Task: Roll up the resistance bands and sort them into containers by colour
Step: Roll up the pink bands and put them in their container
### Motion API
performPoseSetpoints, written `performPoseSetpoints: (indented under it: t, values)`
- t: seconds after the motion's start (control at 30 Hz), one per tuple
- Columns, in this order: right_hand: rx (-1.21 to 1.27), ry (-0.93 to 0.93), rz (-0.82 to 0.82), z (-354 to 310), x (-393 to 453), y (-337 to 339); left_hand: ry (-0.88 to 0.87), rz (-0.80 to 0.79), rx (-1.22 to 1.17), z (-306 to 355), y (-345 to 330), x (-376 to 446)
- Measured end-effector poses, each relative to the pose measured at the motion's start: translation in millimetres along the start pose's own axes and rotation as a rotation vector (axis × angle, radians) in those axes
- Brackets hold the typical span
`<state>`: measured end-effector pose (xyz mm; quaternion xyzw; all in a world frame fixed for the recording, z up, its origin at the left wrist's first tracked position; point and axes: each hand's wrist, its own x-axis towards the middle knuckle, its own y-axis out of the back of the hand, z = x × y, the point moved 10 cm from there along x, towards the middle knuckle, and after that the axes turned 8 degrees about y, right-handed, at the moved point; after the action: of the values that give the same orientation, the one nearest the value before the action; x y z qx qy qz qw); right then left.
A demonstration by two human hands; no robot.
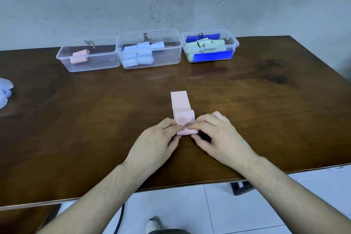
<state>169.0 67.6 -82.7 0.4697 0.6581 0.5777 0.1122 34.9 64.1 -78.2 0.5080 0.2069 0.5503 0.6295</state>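
Landmark: dark brown wooden table (95, 119), seen from above.
Band in hand: a flat pale pink resistance band (182, 112) lies on the table near its front edge, about midway across; its near end is curled into a loose roll, its far end lies flat and points toward the back.
Left hand (157, 142): fingers curled, pinching the near left side of the pink roll between thumb and fingertips.
Right hand (218, 138): fingers curled, pinching the near right side of the same roll; the two hands' fingertips nearly meet on top of it.
Left container (87, 57): clear plastic tub at the table's back, left of centre, holding two pink rolled bands (79, 56).
Middle container (150, 49): clear tub just beside it, touching, holding several pale blue rolled bands (138, 53).
Right container (209, 45): clear tub with blue clip handles, holding pale green rolled bands (205, 45).
Table's left edge: translucent plastic lids (4, 91), partly out of frame.
Below the table: white tiled floor (190, 205).
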Motion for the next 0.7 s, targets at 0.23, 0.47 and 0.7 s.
performPoseSetpoints:
  t: [0.23, 0.47, 0.7]
  values:
    - [-0.068, -0.01, -0.02, 6.3, 6.9, -4.6, -0.013, -0.006, 0.005, 0.4, 0.3, 5.9]
    - [-0.019, -0.038, -0.01, 8.6, 10.2, -4.0, -0.027, 0.015, 0.011, -2.1, 1.0, 15.1]
    - [-0.001, -0.01, -0.045, 3.1, 15.7, -2.5, -0.023, 0.026, 0.011, 0.0, 6.6, 11.8]
